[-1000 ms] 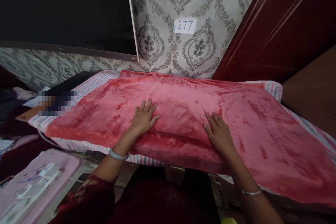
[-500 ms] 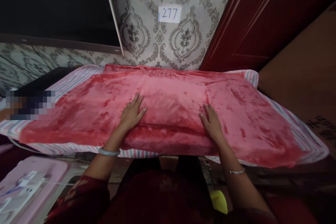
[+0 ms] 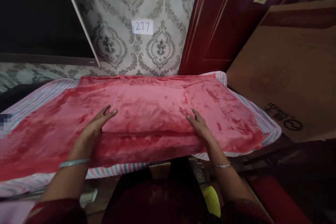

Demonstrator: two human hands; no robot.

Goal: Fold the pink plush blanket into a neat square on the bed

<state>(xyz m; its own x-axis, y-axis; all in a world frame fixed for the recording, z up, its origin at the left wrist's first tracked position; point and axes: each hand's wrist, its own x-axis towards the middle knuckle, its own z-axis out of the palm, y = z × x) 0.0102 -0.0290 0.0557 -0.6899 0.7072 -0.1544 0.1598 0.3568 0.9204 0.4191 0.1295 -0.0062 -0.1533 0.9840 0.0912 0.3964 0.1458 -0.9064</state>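
Note:
A pink-red plush blanket point(image 3: 147, 105) lies spread out, with a raised rectangular part in its middle that may be a folded layer or something beneath. Under it, a striped cloth point(image 3: 118, 170) in pink, white and grey shows along the edges. My left hand point(image 3: 99, 120) is at the left side of the raised part, turned edge-on with thumb and fingers apart. At the right side is my right hand point(image 3: 199, 123), its fingers also apart and the palm facing inward. Neither hand grips anything; whether they touch the plush is unclear.
A large dark screen point(image 3: 44, 14) stands at the back left before patterned wallpaper. A paper marked 277 point(image 3: 142, 27) is on the wall. To the right are a dark red door point(image 3: 220, 21) and a big cardboard box point(image 3: 294, 66). Something yellow point(image 3: 211, 201) shows below.
The view has swung right, showing more of the box. My hands have gone from lying flat on the blanket to standing edge-on at the raised part's sides, the left one further out.

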